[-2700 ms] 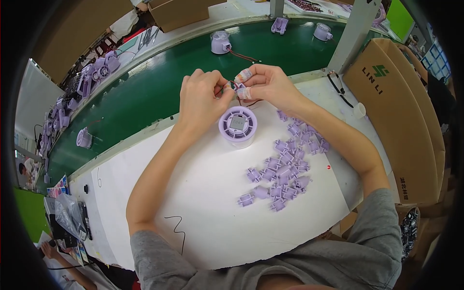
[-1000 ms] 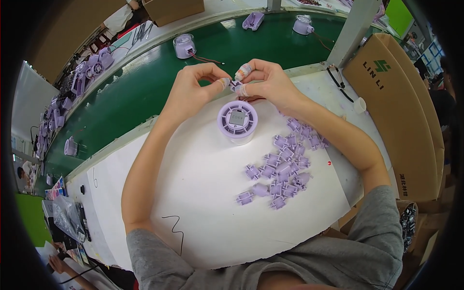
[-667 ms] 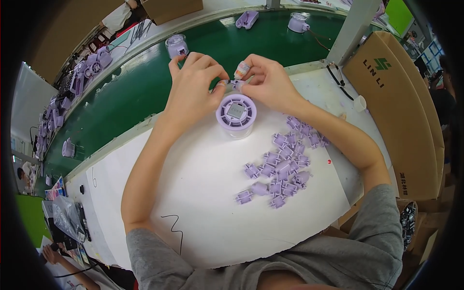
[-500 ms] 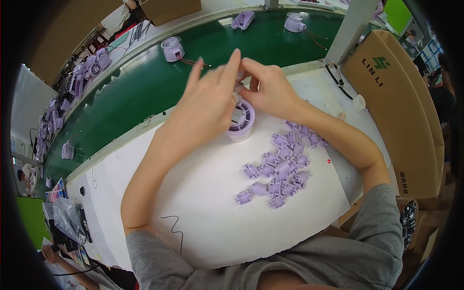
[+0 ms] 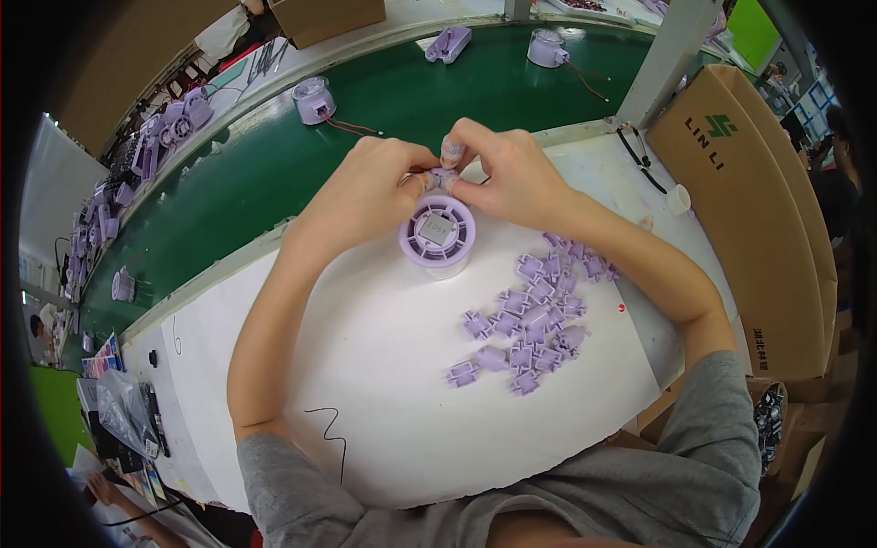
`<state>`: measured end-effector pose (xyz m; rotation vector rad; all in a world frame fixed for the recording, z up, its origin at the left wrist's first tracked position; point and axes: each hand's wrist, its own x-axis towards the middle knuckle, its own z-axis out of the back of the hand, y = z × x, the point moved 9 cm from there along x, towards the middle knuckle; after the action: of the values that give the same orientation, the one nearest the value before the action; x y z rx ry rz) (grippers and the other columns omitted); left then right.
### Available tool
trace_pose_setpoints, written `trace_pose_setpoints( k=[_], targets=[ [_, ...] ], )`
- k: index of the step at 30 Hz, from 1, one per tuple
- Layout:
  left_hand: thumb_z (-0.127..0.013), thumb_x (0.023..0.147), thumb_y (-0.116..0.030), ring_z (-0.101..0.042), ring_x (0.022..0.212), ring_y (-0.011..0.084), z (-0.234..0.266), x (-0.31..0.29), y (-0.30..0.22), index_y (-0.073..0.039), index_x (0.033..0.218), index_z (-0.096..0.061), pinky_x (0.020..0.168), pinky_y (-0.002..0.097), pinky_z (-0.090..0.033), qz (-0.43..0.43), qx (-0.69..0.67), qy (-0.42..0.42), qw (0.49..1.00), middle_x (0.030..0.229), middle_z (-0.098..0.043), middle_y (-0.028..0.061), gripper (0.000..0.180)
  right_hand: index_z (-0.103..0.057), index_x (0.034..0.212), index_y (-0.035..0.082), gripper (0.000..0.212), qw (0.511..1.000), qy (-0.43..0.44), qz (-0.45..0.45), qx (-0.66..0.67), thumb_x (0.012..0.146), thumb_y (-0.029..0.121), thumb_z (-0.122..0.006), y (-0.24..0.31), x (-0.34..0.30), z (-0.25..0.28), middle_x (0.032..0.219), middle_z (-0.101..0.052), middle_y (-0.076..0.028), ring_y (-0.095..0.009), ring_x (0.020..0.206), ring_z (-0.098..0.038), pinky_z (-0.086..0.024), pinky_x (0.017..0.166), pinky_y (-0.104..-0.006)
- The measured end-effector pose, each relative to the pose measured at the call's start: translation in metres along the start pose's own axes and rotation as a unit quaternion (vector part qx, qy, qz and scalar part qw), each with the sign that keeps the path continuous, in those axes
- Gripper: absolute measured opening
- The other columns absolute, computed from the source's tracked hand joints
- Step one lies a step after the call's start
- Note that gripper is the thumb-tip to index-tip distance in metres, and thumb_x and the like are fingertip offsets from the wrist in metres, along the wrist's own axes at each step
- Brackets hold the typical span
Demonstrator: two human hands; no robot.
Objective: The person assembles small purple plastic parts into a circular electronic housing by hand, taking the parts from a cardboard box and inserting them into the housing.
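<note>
A round purple fan-like housing (image 5: 437, 233), with a ring of openings and a square grey label in its centre, stands on the white sheet in front of me. At its far rim sits a small purple part (image 5: 442, 173), mostly covered by my fingertips. My left hand (image 5: 365, 187) pinches this part from the left, fingers curled. From the right, my right hand (image 5: 512, 173) closes thumb and index finger on the same part; whitish wraps cover some fingertips. To the right of the housing lies a pile of small purple plastic pieces (image 5: 534, 320).
Beyond the sheet runs a green conveyor belt (image 5: 237, 173) carrying round purple units (image 5: 314, 100) with red wires and a purple elongated part (image 5: 449, 44). A tall cardboard box (image 5: 749, 228) stands at right, near a metal post (image 5: 671, 59). Plastic bag (image 5: 123, 406) at left.
My hands have drawn nearer and lower, the left fingers folding from outstretched into a pinch. The housing has shifted slightly left and shows more fully. Units on the belt have moved left.
</note>
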<state>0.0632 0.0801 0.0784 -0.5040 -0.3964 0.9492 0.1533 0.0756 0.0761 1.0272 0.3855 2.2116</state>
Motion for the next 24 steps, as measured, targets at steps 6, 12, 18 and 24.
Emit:
trace_pose_setpoints(
  k=[6, 12, 18, 24],
  targets=[
    [-0.055, 0.076, -0.003, -0.053, 0.057, 0.0149, -0.008, 0.008, 0.030, 0.003, 0.094, -0.063, 0.057, 0.0285, -0.044, 0.011, -0.023, -0.039, 0.999, 0.073, -0.063, 0.0142, 0.021, -0.058, 0.089, 0.000, 0.020, 0.974, 0.119, -0.179, 0.077, 0.073, 0.010, -0.063, -0.039, -0.001, -0.014, 0.060, -0.062, -0.008, -0.011, 0.049, -0.052, -0.040, 0.046, -0.0239],
    [-0.055, 0.076, -0.004, -0.059, 0.064, 0.0149, -0.005, 0.005, 0.039, 0.004, 0.095, -0.063, 0.061, 0.0273, -0.047, 0.073, -0.036, -0.104, 0.991, 0.078, -0.065, 0.0146, 0.022, -0.059, 0.091, -0.002, 0.019, 0.974, 0.187, -0.128, 0.022, 0.073, 0.006, -0.062, -0.018, 0.003, 0.006, 0.067, -0.062, -0.012, -0.016, 0.055, -0.056, -0.043, 0.051, -0.0276],
    [-0.053, 0.079, -0.004, -0.061, 0.068, 0.0124, -0.010, 0.003, 0.053, 0.005, 0.098, -0.062, 0.063, 0.0252, -0.048, 0.103, -0.092, -0.115, 0.984, 0.080, -0.066, 0.0119, 0.023, -0.058, 0.085, -0.001, 0.016, 0.963, 0.109, 0.132, -0.206, 0.070, 0.002, -0.062, 0.012, 0.002, 0.005, 0.074, -0.056, -0.011, -0.026, 0.072, -0.054, -0.044, 0.066, -0.0339],
    [-0.054, 0.081, -0.006, -0.060, 0.067, 0.0097, -0.033, 0.001, 0.067, 0.007, 0.100, -0.060, 0.060, 0.0221, -0.047, 0.128, -0.297, -0.088, 0.942, 0.081, -0.066, 0.0101, 0.024, -0.056, 0.083, 0.001, 0.014, 0.975, 0.010, 0.166, -0.147, 0.070, 0.003, -0.062, 0.013, 0.001, 0.005, 0.076, -0.055, -0.010, -0.027, 0.075, -0.055, -0.045, 0.068, -0.0348]
  ],
)
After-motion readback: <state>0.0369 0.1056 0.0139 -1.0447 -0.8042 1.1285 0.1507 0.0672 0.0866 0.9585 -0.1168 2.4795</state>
